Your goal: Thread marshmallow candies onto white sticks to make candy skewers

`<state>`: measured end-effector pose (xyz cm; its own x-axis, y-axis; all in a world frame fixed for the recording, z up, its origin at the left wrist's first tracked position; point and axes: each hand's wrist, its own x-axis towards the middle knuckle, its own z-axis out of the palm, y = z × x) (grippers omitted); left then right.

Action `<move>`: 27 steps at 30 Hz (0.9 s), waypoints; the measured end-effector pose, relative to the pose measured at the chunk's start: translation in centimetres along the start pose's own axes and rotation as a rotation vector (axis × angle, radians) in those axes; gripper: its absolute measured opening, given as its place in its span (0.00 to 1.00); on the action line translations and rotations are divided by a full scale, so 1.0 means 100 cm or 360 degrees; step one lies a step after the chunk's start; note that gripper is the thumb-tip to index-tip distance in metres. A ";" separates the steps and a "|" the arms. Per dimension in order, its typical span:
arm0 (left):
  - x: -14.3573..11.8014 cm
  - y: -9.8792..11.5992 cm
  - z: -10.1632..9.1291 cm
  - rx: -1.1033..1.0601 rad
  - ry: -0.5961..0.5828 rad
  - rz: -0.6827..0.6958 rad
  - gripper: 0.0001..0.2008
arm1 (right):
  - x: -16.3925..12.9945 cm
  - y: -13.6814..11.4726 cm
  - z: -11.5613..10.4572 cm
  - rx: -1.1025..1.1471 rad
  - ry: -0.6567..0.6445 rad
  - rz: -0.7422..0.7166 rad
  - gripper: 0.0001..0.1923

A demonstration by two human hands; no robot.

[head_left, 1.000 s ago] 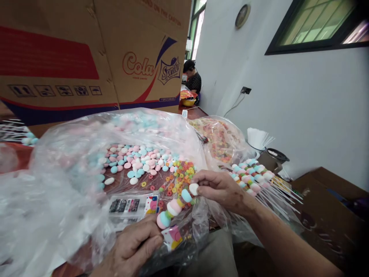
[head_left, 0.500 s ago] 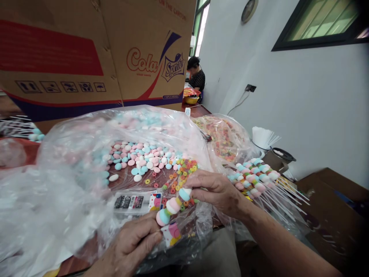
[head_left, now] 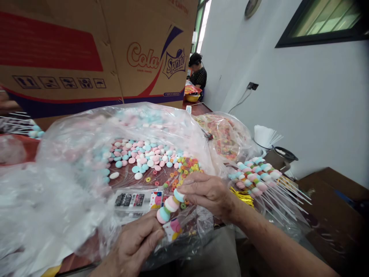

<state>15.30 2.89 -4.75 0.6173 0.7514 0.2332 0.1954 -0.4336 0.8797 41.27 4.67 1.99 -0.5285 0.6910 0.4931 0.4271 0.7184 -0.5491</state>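
A candy skewer [head_left: 172,204] of pastel pink, blue and white marshmallow-like pieces, with small gummy rings between them, slants between my hands. My left hand [head_left: 138,240] is closed at its lower end; the stick inside the fingers is hidden. At the upper end, my right hand [head_left: 209,194] pinches the top pieces between thumb and fingers. Just behind lie loose pastel candies [head_left: 144,156] and a small heap of coloured gummy rings [head_left: 187,166]. Printed clear wrappers [head_left: 135,200] lie beneath and beside the skewer.
A large clear bag [head_left: 72,150] surrounds the candies, before a tall carton [head_left: 115,50]. To the right are finished-looking skewers [head_left: 256,175], gold twist ties [head_left: 242,197], a bag of rings [head_left: 225,134], white sticks [head_left: 266,136] and a dark mug [head_left: 278,157]. A person [head_left: 198,73] sits farther back.
My right hand has moved down and left along the skewer, toward my left hand. The top pieces now sit closer to the others. My left hand has barely moved.
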 end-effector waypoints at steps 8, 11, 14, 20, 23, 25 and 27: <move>0.002 -0.009 -0.001 -0.0006 0.0051 0.0033 0.09 | -0.003 0.009 0.019 0.0022 -0.0012 0.0018 0.13; 0.003 -0.009 0.001 -0.0016 0.0041 0.0081 0.10 | -0.004 0.015 0.028 0.0005 0.0051 0.0002 0.14; 0.004 -0.008 0.003 -0.0051 0.0065 0.0109 0.10 | -0.001 0.018 0.031 -0.0023 0.0055 0.0002 0.14; 0.011 -0.005 0.005 -0.0476 0.0252 -0.0086 0.18 | 0.011 0.009 0.026 0.0203 0.0174 0.0285 0.13; 0.018 -0.001 0.009 -0.0917 0.0460 -0.0288 0.21 | 0.009 0.000 0.035 0.0385 0.0588 0.0651 0.15; 0.023 0.003 0.012 -0.1207 0.0601 -0.0432 0.22 | 0.004 -0.008 0.050 0.0508 0.0736 0.0885 0.12; 0.028 0.008 0.016 -0.1387 0.0713 -0.0511 0.21 | -0.001 -0.017 0.070 0.0631 0.0627 0.1056 0.09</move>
<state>18.34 3.86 -4.09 0.2579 0.9620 -0.0899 -0.4293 0.1974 0.8813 35.49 2.77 -1.81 0.0636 0.9874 0.1451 0.2312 0.1269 -0.9646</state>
